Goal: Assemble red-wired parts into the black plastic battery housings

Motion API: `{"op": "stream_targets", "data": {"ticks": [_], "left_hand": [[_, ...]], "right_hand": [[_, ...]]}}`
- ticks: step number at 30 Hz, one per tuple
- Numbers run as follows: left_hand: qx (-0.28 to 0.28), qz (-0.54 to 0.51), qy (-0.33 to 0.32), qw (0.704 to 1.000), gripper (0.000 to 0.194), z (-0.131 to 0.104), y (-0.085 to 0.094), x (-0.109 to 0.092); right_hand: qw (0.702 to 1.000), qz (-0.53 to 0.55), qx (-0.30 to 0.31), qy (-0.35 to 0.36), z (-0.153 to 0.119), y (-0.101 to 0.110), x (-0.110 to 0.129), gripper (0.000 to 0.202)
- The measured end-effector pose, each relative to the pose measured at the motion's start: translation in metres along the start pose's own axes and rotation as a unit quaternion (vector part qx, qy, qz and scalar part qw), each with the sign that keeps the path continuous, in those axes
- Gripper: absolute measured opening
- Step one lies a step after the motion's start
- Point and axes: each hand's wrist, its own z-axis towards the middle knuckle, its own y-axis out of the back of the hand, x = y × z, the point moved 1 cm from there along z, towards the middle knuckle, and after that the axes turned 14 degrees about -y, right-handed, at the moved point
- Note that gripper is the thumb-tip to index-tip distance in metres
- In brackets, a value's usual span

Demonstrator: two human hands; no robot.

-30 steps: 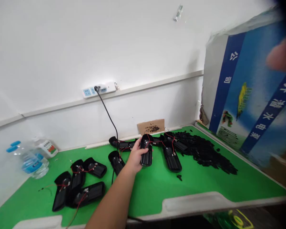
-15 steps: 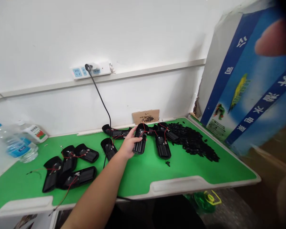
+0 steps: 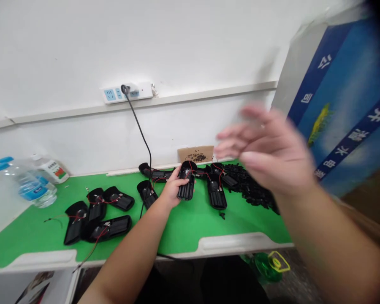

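My left hand [image 3: 173, 188] is wrapped round a black plastic housing [image 3: 185, 191] with thin red wires, held above the green tabletop. My right hand [image 3: 269, 147] hangs in the air at the right, smeared by motion, its fingers apart and nothing seen in them. Just right of the held piece lies another black housing [image 3: 217, 194] with red wires. Behind my right hand is a heap of small black parts [image 3: 251, 185], partly hidden by the hand and wrist. A small black part [image 3: 222, 215] lies alone near the middle.
More wired black housings [image 3: 109, 228] lie at the left of the green table [image 3: 177, 230]. Plastic bottles [image 3: 34, 190] stand against the wall. A black cord [image 3: 139, 122] runs down from the power strip [image 3: 128, 93]. Cardboard [image 3: 196, 154] holds tiny dark pieces; a large printed box [image 3: 345, 97] stands right.
My right hand has come in from the upper right edge towards the middle, over the black heap. My left hand still holds the black housing in nearly the same place. The view has shifted slightly.
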Motion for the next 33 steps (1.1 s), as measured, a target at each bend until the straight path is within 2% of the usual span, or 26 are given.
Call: {"op": "stream_targets", "data": {"ticks": [2,3,5,6,8,11,14,18,21,24,29,33], "left_hand": [[0.008,-0.019,-0.004,1.000,0.087,-0.002,-0.001,-0.002],[0.013,-0.032,-0.007,0.999,0.089,-0.004,-0.001,-0.004],[0.020,-0.059,-0.011,0.998,0.091,-0.006,-0.003,-0.007],[0.021,-0.071,-0.010,0.997,0.089,-0.007,-0.004,-0.009],[0.019,-0.085,-0.005,0.996,0.084,-0.008,-0.005,-0.012],[0.016,-0.090,-0.004,0.996,0.078,-0.009,-0.008,-0.015],[0.028,-0.092,-0.007,0.995,0.074,-0.009,-0.011,-0.016],[0.061,-0.095,0.008,0.994,0.073,-0.012,-0.015,-0.017],[0.081,-0.087,0.026,0.993,0.076,-0.013,-0.017,-0.016],[0.078,-0.062,0.030,0.995,0.080,-0.013,-0.018,-0.016],[0.038,0.024,-0.013,0.999,0.082,-0.009,-0.015,-0.012],[0.087,0.085,-0.012,0.992,0.076,-0.009,-0.014,-0.005]], "right_hand": [[0.995,0.021,0.010,-0.099,0.010,-0.014,-0.053,0.047],[0.986,0.020,-0.023,-0.166,0.015,-0.020,-0.082,0.039],[0.959,0.054,-0.076,-0.266,0.022,-0.030,-0.133,0.042],[0.948,0.082,-0.097,-0.292,0.024,-0.034,-0.152,0.045],[0.945,0.102,-0.097,-0.294,0.026,-0.041,-0.175,0.049],[0.953,0.129,-0.062,-0.265,0.024,-0.048,-0.180,0.048],[0.966,0.080,-0.032,-0.243,0.020,-0.050,-0.174,0.048],[0.968,0.034,-0.010,-0.247,0.013,-0.043,-0.170,0.055],[0.974,0.025,-0.006,-0.226,0.009,-0.036,-0.172,0.053],[0.980,0.002,-0.024,-0.199,0.006,-0.035,-0.177,0.050],[0.990,-0.042,-0.083,-0.110,0.005,-0.035,-0.176,0.045],[0.987,-0.114,-0.095,-0.053,0.008,-0.027,-0.169,0.026]]}}
